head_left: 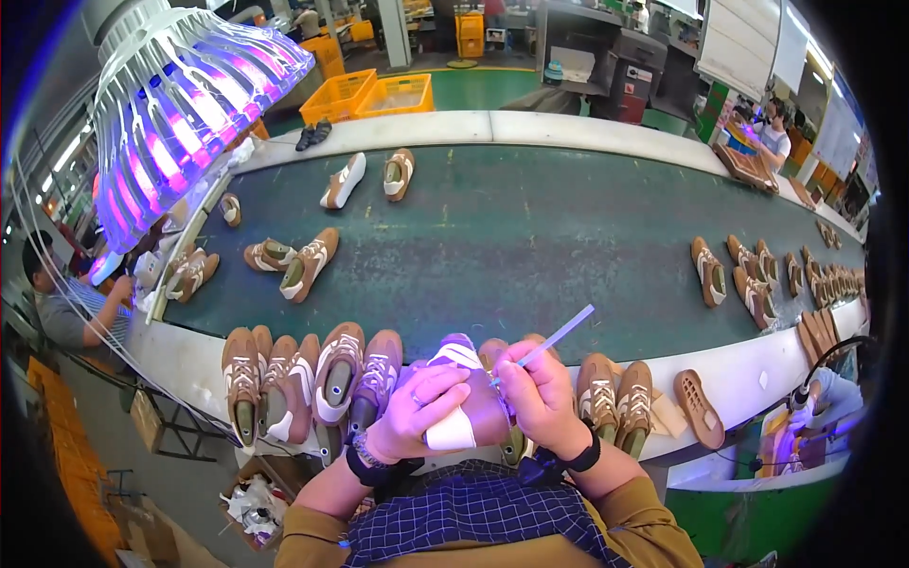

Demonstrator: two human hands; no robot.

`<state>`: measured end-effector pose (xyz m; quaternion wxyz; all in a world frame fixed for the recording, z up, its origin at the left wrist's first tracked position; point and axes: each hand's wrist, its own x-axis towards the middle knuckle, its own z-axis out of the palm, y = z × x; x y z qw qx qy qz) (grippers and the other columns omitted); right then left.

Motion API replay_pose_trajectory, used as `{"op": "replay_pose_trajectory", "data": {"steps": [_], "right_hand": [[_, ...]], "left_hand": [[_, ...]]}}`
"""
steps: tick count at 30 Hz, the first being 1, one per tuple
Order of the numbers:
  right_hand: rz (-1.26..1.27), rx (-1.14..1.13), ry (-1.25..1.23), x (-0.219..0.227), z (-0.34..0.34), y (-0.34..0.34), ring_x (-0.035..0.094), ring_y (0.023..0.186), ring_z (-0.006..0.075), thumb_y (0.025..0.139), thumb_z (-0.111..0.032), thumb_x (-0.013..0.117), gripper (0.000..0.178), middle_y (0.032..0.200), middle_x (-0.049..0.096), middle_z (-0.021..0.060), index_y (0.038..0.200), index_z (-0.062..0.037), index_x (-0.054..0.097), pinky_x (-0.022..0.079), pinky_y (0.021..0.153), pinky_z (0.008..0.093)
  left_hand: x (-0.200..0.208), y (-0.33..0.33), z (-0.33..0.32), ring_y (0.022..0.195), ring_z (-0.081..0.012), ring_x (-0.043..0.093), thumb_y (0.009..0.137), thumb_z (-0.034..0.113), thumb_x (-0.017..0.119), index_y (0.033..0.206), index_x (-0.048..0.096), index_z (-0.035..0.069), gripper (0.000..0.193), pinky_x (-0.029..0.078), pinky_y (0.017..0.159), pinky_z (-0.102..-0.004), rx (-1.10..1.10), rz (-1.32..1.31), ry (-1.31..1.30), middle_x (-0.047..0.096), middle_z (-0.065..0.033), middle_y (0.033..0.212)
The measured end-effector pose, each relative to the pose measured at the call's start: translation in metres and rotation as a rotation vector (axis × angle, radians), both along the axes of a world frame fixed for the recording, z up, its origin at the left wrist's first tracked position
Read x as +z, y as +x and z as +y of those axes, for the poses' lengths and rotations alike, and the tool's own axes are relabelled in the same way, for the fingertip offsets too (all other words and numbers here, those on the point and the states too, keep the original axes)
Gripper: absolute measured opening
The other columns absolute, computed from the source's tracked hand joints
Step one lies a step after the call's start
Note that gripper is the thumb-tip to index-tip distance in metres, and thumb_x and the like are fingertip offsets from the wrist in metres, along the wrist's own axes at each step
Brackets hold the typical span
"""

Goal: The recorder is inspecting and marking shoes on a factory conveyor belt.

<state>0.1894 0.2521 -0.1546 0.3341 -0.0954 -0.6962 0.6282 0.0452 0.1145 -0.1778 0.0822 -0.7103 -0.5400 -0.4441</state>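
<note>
My left hand (417, 412) is closed round a brown shoe (490, 414) with white parts, held tilted over the near edge of the bench. In my right hand (542, 402) is a slim pale stick-like tool (571, 326), pinched between thumb and fingers. Its lower tip comes down to the shoe's edge, but what kind of tip it has is too small to tell. Left of my hands, several brown and white sneakers (339, 374) stand in a row. Close by on the right is a pair of brown sneakers (598, 396), with a loose brown sole (699, 407) beyond it.
A dark green conveyor belt (454, 265) carries scattered sneakers (312, 265), with more grouped at the right (748, 284). A finned lamp (189, 104) glowing violet hangs at upper left. Co-workers sit at left (80, 293) and far right (772, 142). Yellow crates (393, 97) stand behind.
</note>
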Motion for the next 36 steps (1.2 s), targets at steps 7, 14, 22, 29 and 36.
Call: {"op": "replay_pose_trajectory", "data": {"steps": [7, 14, 22, 29, 36], "right_hand": [[-0.112, -0.005, 0.013, 0.001, -0.003, -0.003, 0.055, 0.069, 0.0104, 0.092, -0.010, 0.055, 0.011, 0.076, 0.059, 0.0050, 0.093, -0.0003, 0.059, 0.044, 0.061, 0.0254], [-0.080, 0.064, -0.012, -0.010, -0.003, -0.014, 0.048, 0.066, 0.0036, 0.095, -0.009, 0.050, 0.008, 0.077, 0.056, -0.0014, 0.094, -0.0030, 0.055, 0.040, 0.060, 0.0198], [-0.131, 0.071, 0.035, -0.002, -0.009, -0.026, 0.048, 0.065, 0.0034, 0.095, -0.009, 0.050, 0.009, 0.075, 0.055, -0.0021, 0.094, -0.0024, 0.055, 0.040, 0.060, 0.0198], [-0.117, 0.054, 0.054, -0.001, -0.017, -0.047, 0.057, 0.058, 0.0092, 0.093, -0.013, 0.055, 0.013, 0.066, 0.062, 0.0035, 0.092, -0.0004, 0.059, 0.043, 0.052, 0.0252], [-0.142, 0.113, 0.061, 0.012, -0.030, -0.072, 0.055, 0.061, 0.0061, 0.095, -0.013, 0.053, 0.012, 0.068, 0.059, 0.0003, 0.093, -0.0020, 0.057, 0.044, 0.055, 0.0228]], "left_hand": [[0.001, 0.003, -0.006, 0.096, -0.0358, 0.062, 0.068, 0.014, 0.077, 0.112, 0.056, 0.000, 0.050, 0.053, 0.080, -0.0409, 0.047, 0.059, 0.035, 0.060, -0.0183, 0.111], [0.001, 0.000, -0.011, 0.096, -0.0353, 0.062, 0.068, 0.009, 0.075, 0.111, 0.057, -0.001, 0.047, 0.053, 0.082, -0.0412, 0.058, 0.054, 0.037, 0.059, -0.0187, 0.111], [0.000, -0.006, -0.021, 0.096, -0.0354, 0.062, 0.070, 0.010, 0.074, 0.112, 0.057, 0.000, 0.047, 0.053, 0.084, -0.0416, 0.105, 0.059, 0.058, 0.060, -0.0184, 0.112], [-0.002, -0.016, -0.033, 0.104, -0.0363, 0.058, 0.066, 0.017, 0.077, 0.116, 0.057, 0.000, 0.057, 0.049, 0.091, -0.0442, 0.124, 0.000, 0.081, 0.057, -0.0172, 0.118], [-0.002, -0.037, -0.048, 0.100, -0.0362, 0.059, 0.067, 0.018, 0.078, 0.116, 0.056, -0.001, 0.058, 0.051, 0.086, -0.0434, 0.160, -0.002, 0.097, 0.057, -0.0177, 0.116]]}}
